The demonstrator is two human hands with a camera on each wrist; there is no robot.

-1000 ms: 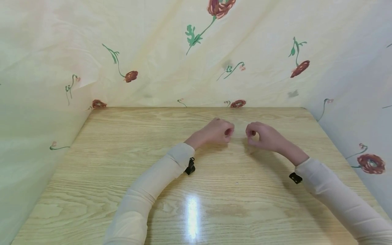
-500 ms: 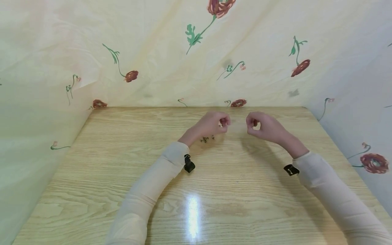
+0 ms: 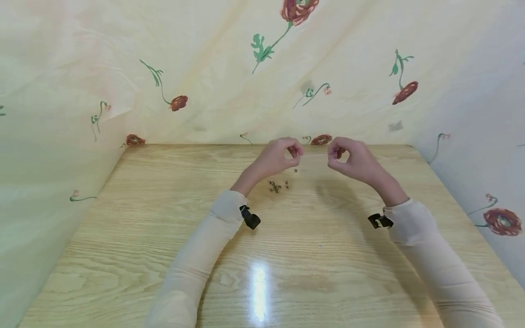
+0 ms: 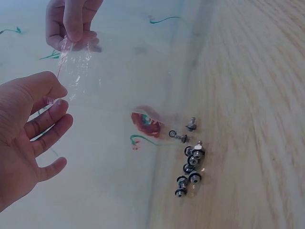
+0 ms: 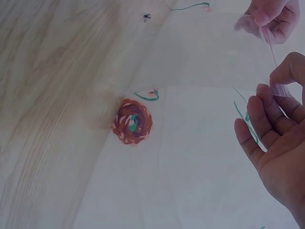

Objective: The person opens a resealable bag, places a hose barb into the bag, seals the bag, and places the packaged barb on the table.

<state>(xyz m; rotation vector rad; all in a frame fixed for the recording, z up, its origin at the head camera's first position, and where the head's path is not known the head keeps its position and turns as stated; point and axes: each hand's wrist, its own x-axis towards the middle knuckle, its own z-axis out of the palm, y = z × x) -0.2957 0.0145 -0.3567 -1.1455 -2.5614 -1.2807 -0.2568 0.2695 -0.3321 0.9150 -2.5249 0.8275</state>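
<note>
My left hand (image 3: 270, 159) and right hand (image 3: 358, 159) are raised over the far part of the table. Between them stretches a clear plastic zip bag (image 5: 205, 52) with a pinkish line along its top edge. Each hand pinches one end of that edge between thumb and fingers, as both wrist views show. The bag's clear film (image 4: 78, 71) hangs below the edge and nothing shows inside it. On the tabletop under the left hand lie several small metal screw-like fittings (image 4: 193, 160) with black rings, most in a loose cluster.
The wood-grain table (image 3: 164, 255) ends at a flowered cloth (image 3: 221, 77) that rises behind it and at both sides. One fitting (image 3: 295, 170) lies apart from the cluster, nearer the back edge. Black camera mounts (image 3: 251, 218) sit on the wrists.
Both hands have lifted up and away toward the back, holding the bag between them. The small metal fittings, out of sight a second ago, now show on the table.
</note>
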